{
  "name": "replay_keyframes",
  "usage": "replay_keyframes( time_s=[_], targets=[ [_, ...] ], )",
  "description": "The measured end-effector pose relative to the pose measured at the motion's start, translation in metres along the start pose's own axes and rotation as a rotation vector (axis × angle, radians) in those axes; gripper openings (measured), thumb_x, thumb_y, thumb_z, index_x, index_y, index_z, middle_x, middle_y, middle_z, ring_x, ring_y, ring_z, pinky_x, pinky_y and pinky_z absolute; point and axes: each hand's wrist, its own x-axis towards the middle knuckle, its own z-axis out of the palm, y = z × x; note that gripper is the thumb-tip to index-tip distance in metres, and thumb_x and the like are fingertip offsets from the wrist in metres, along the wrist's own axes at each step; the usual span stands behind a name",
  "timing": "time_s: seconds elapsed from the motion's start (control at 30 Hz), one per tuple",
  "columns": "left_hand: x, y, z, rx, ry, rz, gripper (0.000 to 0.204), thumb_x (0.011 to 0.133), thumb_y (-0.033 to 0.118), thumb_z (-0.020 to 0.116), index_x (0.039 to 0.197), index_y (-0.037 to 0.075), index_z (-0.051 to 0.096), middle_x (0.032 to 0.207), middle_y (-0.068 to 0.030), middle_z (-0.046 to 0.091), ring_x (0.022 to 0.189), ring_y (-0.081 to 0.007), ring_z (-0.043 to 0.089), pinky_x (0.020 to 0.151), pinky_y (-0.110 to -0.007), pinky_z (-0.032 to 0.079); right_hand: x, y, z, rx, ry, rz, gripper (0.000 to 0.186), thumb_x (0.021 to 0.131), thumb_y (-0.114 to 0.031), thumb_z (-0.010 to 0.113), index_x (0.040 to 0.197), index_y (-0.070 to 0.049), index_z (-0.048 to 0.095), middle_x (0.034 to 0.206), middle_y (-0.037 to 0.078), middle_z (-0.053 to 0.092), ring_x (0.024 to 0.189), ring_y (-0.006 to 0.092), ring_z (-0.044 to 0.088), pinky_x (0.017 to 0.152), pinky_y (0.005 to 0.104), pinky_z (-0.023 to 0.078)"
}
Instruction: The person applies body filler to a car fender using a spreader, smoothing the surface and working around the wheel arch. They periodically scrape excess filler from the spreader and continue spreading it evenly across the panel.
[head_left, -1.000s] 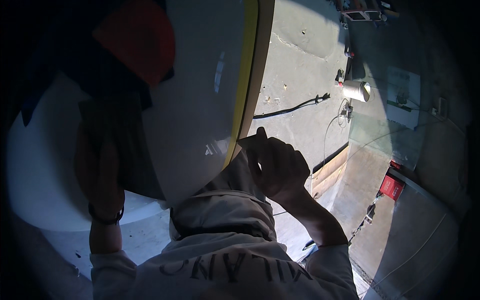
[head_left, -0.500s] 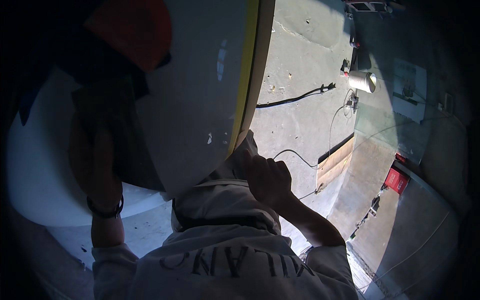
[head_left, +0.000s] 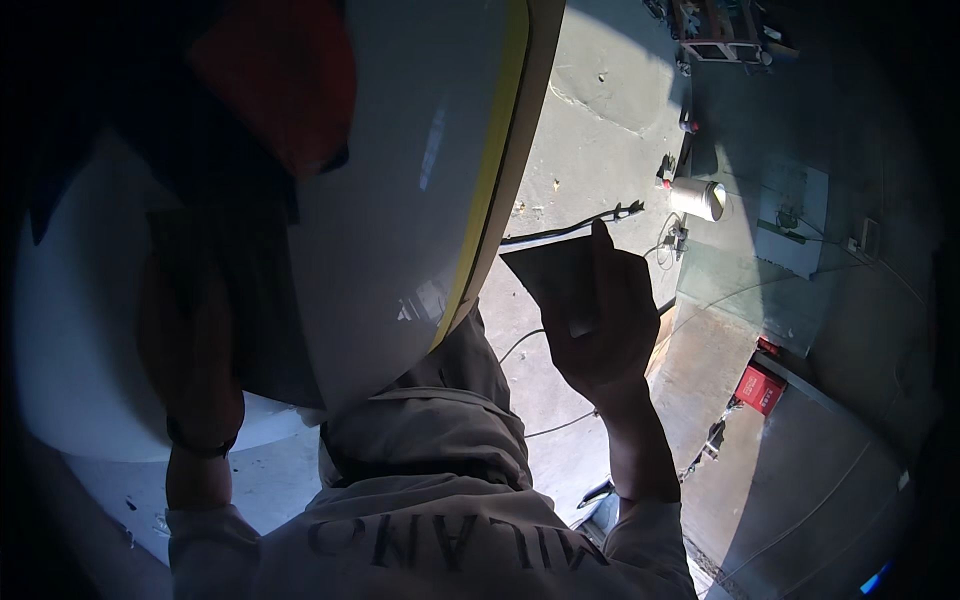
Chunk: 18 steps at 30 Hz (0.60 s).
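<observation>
A large glossy white curved panel (head_left: 385, 260) fills the upper left, with yellow tape (head_left: 487, 165) along its right edge. At the panel's shadowed lower left, my left hand (head_left: 190, 370) is closed on a dark flat plate (head_left: 270, 335), which overlaps the panel in this view. My right hand (head_left: 625, 345), to the right of the taped edge and apart from it, pinches a thin dark spreader blade (head_left: 560, 280) with a wide straight edge. The thumb or a finger lies along the blade's side.
Red (head_left: 280, 80) and dark blue patches show on the panel's upper left. Over the concrete floor (head_left: 610, 110) run a black cable (head_left: 570, 228) and thinner cords. Farther right are a white bucket (head_left: 698, 198), a red box (head_left: 760, 388) and a pale sheet (head_left: 795, 215).
My right hand has moved right, away from the panel's taped edge, and turned so the spreader blade now shows. The left hand with the plate has barely moved; the view has shifted slightly.
</observation>
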Motion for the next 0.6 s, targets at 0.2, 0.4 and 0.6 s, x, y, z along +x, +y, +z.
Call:
replay_keyframes(
  time_s=[0.2, 0.4, 0.6],
  targets=[
    [-0.003, 0.022, 0.005, -0.54, -0.096, -0.334, 0.057, 0.102, 0.041, 0.056, 0.147, 0.007, 0.044, 0.124, -0.0228, 0.059, 0.104, -0.0366, 0.062, 0.085, -0.046, 0.052, 0.077, 0.023, -0.029, -0.051, 0.176, -0.126, 0.07, 0.081, -0.015, 0.088, 0.14, 0.001, 0.054, 0.12, 0.02, 0.068, 0.105, 0.0313, 0.071, 0.091, 0.0378, 0.058],
    [-0.021, 0.038, -0.006, -0.817, -0.203, -0.448, 0.06, 0.106, 0.042, 0.048, 0.156, 0.01, 0.038, 0.147, -0.0267, 0.051, 0.13, -0.0446, 0.056, 0.104, -0.052, 0.05, 0.185, 0.056, -0.04, -0.231, 0.319, -0.546, 0.064, 0.08, -0.023, 0.085, 0.135, -0.005, 0.059, 0.105, 0.018, 0.066, 0.088, 0.0324, 0.069, 0.074, 0.0414, 0.059],
    [-0.02, 0.05, -0.018, -0.57, -0.125, -0.226, 0.05, 0.104, 0.026, 0.049, 0.144, -0.004, 0.045, 0.125, -0.0247, 0.057, 0.108, -0.0372, 0.058, 0.09, -0.044, 0.049, 0.237, 0.05, -0.027, -0.31, 0.296, -0.741, 0.063, 0.079, -0.024, 0.085, 0.134, -0.007, 0.06, 0.106, 0.017, 0.067, 0.086, 0.0307, 0.07, 0.07, 0.0381, 0.06]
  ],
)
